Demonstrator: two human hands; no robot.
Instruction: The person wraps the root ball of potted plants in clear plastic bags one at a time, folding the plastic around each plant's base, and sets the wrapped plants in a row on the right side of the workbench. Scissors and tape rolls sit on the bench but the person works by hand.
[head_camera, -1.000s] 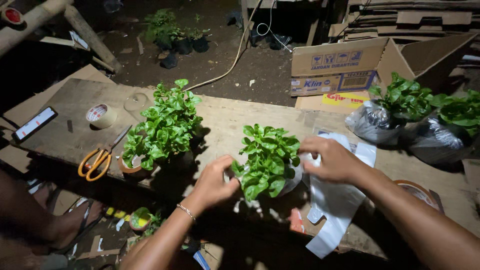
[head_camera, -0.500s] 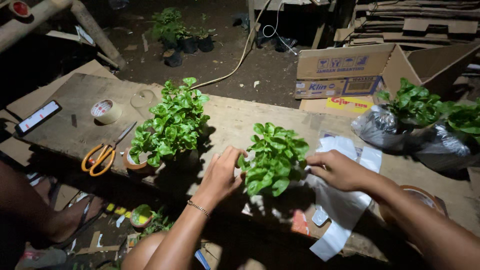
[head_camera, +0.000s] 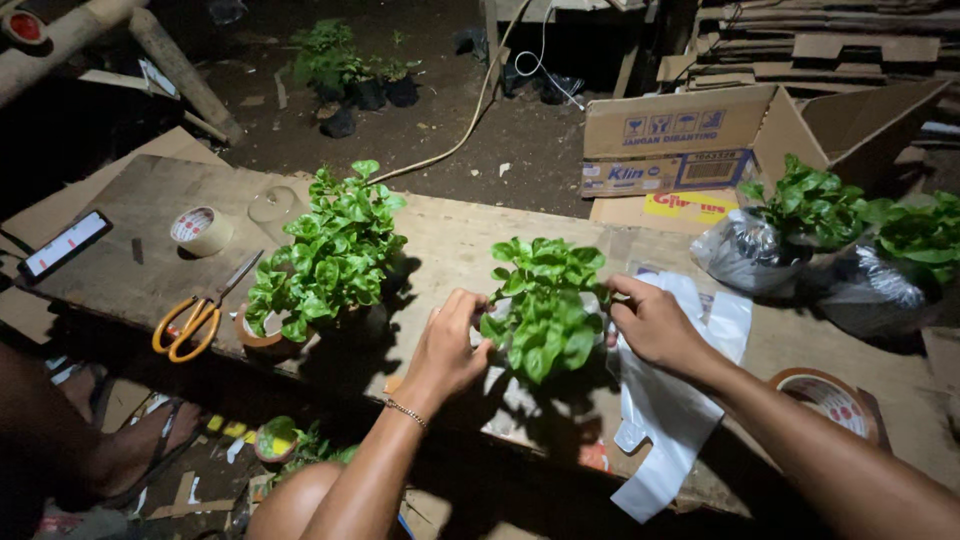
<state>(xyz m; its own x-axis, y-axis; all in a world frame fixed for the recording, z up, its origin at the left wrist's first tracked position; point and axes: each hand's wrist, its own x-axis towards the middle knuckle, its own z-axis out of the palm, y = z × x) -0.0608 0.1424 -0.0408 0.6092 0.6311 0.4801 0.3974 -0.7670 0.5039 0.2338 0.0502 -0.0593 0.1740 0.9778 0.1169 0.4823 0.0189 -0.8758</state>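
1. The left hand (head_camera: 450, 345) and the right hand (head_camera: 655, 322) both close on the small leafy plant (head_camera: 545, 300), one on each side, fingers curled in at the base of the foliage; what they pinch underneath is hidden by leaves, so I cannot tell whether it is the pot or a wrapping.

2. That plant stands on the wooden bench (head_camera: 450, 235), near its front edge — take it as the landmark for everything below.

3. Just right of the plant, under the right wrist, a white plastic bag (head_camera: 665, 420) lies flat and droops over the bench edge; it does not enclose the plant, so by my judgement the wrapping is not finished.

4. Far right of the plant, two more plants already sit in crinkled dark-and-silver plastic (head_camera: 745, 255) — these look done.

5. Left of the plant, a larger leafy plant (head_camera: 335, 250) stands in a bare pot, unwrapped — it appears still to be handled.

6. Further left lie orange-handled scissors (head_camera: 195, 320), a roll of tape (head_camera: 200, 230) and a phone (head_camera: 65, 243) with a lit screen.

7. Behind the plant and to the right, an open brown cardboard box (head_camera: 690, 140) rests on the ground, with blue printed panels and handling symbols on its side, and a yellow-and-red label below.

8. Lower right of the plant, another tape roll (head_camera: 830, 400), brown with a pale printed core, lies flat.
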